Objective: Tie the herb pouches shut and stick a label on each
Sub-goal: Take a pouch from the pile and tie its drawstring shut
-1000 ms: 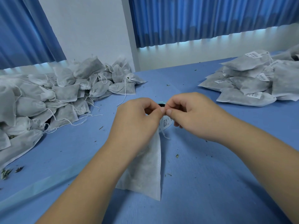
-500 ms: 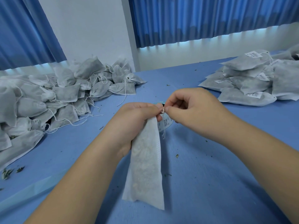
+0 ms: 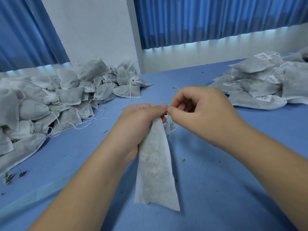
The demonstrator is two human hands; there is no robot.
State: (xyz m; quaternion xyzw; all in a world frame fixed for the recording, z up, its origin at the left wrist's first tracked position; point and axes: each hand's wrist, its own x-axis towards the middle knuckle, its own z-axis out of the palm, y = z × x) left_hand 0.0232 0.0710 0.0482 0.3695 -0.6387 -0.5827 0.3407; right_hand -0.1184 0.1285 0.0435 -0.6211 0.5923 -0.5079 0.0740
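Pouch (image 3: pixel 155 165) gripped by left hand (image 3: pixel 138 124).

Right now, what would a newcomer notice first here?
Centre frame, the left hand grips the neck of a white herb pouch over the blue table, while the right hand pinches at its top beside a small label. A big heap of untagged pouches fills the left; a stack of labelled pouches lies at right.

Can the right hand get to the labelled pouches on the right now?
Probably yes: only open table lies between the right hand and the labelled pouches, though it must first release the held pouch it pinches.
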